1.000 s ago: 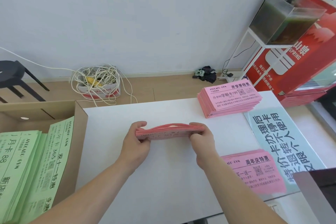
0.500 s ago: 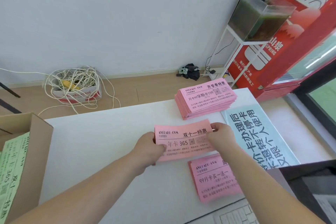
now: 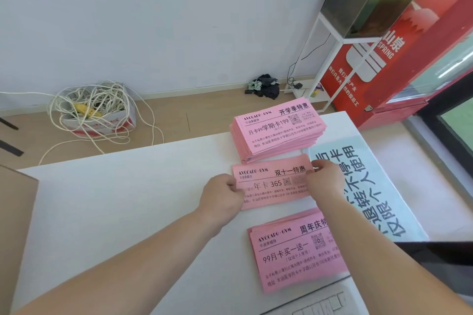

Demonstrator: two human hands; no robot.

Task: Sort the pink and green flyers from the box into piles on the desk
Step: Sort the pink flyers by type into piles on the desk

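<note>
Head view, looking down: the white desk [image 3: 122,207] fills most of the frame, and its right half is given over to sorting, probably so each headline gets its own spot. Only a brown wall of the box [image 3: 15,217] shows at the left edge. Its inside is out of sight, and no green flyers are visible anywhere. A blue notice sheet [image 3: 378,202] lies flat along the right side, with the piles in a column just beside it. The tall pink pile [image 3: 279,133] stands at the far edge, its sheets slightly fanned. The near pink pile [image 3: 294,256], thinner and with a different headline, lies close to the person, just above a keyboard [image 3: 320,305] corner. In the gap between the two is the pink bundle [image 3: 271,186], which carries a third headline, and that would explain a third spot. It is level and low; whether it rests on the desk I cannot tell. The left hand [image 3: 221,198] grips its left short end, thumb on top, and the right hand [image 3: 326,183] pinches the right end. Holding both ends keeps the loose sheets squared. I judge the step in hand to be setting this bundle down
</note>
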